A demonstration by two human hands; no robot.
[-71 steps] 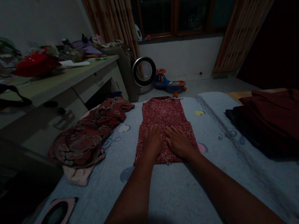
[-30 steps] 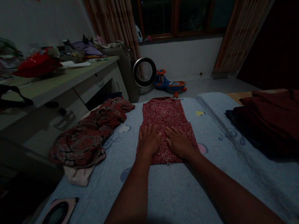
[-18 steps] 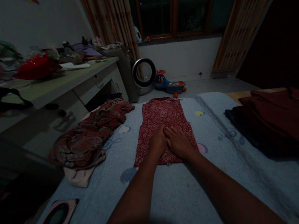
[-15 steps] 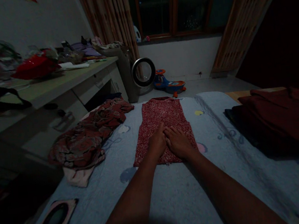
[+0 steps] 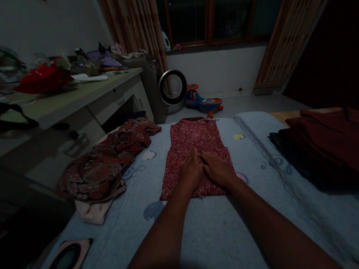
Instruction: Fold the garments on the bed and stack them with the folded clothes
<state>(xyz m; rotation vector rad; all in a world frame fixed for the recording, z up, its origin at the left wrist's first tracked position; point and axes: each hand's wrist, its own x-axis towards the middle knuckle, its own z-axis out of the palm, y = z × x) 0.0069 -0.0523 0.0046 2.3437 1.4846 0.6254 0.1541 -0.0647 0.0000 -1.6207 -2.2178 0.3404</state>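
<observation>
The left hand [image 5: 190,172], spread on the red shirt [image 5: 194,134] nearer the bed's [image 5: 252,155] left edge a second ago, has come inward and tilted, its fingers closed and pointing to the bed's far edge. The right hand [image 5: 217,170], flat with fingers fanned half a second ago, now has them drawn together, its wrist slightly nearer the bed's right edge. The hands, apart a second ago, are now just beside each other.
</observation>
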